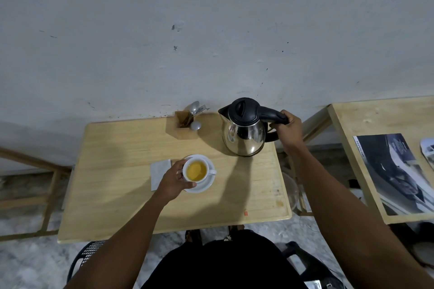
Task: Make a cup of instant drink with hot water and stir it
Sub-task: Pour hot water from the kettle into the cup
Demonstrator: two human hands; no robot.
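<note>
Left hand [173, 180] steadies cup [196, 170] (yellow drink inside) on saucer [204, 186]; right hand [288, 129] grips kettle [244, 134] handle

The magazine [389, 171] spine carries small lettering (too blurred to read).

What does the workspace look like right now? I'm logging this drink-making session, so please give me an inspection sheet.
Surface: light wooden table, small stains near its right edge.
Job's things: white ceramic cup of yellow liquid on a white saucer; steel electric kettle with black lid and handle, upright on the table; spoons and a fork in a wooden holder.
Clutter: white paper napkin left of the saucer.
Grippers: left hand holds the cup; right hand grips the kettle handle.
Cables: nothing seen.
Surroundings: grey wall; second wooden table to the right, carrying printed magazines.
</note>
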